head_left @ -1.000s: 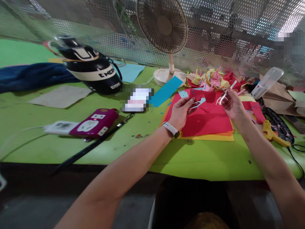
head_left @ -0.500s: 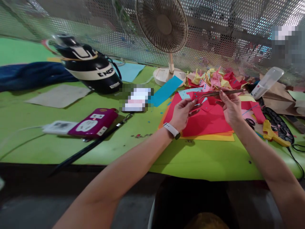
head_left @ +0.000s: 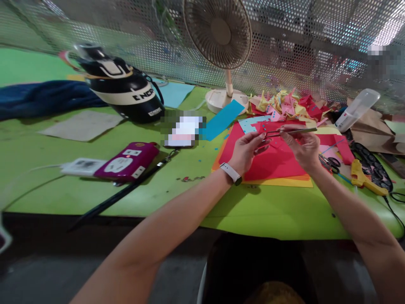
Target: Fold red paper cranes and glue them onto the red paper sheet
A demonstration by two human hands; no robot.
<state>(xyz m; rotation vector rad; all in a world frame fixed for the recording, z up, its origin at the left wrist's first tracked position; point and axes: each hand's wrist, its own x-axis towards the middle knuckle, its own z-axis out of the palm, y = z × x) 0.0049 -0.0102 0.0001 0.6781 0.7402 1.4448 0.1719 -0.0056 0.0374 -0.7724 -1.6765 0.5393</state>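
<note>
In my right hand (head_left: 306,145) is a pair of metal tweezers (head_left: 299,131), pinched between thumb and fingers with the tips pointing left. Those tips reach the fingertips of my left hand (head_left: 245,152). Closed in a pinch, my left hand holds a red paper piece (head_left: 260,126) with small blue dots; its outline blends into the red sheets behind it. Both hands are above a stack of red paper sheets (head_left: 268,164), with orange and yellow sheets showing beneath. A light blue paper (head_left: 245,123) scattered with blue dots lies just beyond my left hand.
Folded paper pieces (head_left: 287,103) are heaped behind the stack, near a fan (head_left: 226,99). To the right are scissors (head_left: 332,162), a yellow glue gun (head_left: 363,177) and a clear bottle (head_left: 357,109). Leftward are a phone (head_left: 185,131), purple power strip (head_left: 126,162) and black jug (head_left: 126,93).
My right hand has turned and lowered slightly, bringing the tweezers lower and their tips to my left fingertips. The whole view has shifted a little.
</note>
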